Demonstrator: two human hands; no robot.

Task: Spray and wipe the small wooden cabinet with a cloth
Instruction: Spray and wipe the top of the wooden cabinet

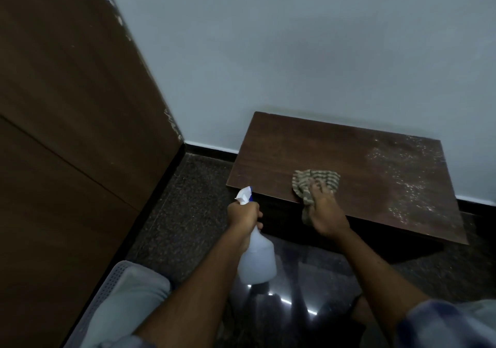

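The small wooden cabinet (308, 154) stands low against the pale wall, its dark brown top facing me. White spray droplets speckle the right part of the top. My right hand (326, 210) presses a striped beige cloth (318, 179) flat on the top near the front edge. My left hand (243, 212) grips the neck of a translucent white spray bottle (256, 256) with a white and blue nozzle, held in the air just left of the cabinet's front left corner. The bottle's nozzle points up and away from me.
A tall brown wooden panel (67, 106) fills the left side, meeting the wall at a corner. Dark speckled stone floor (188, 200) runs in front of the cabinet. A perforated grey basket with pale fabric (120, 299) sits at the lower left.
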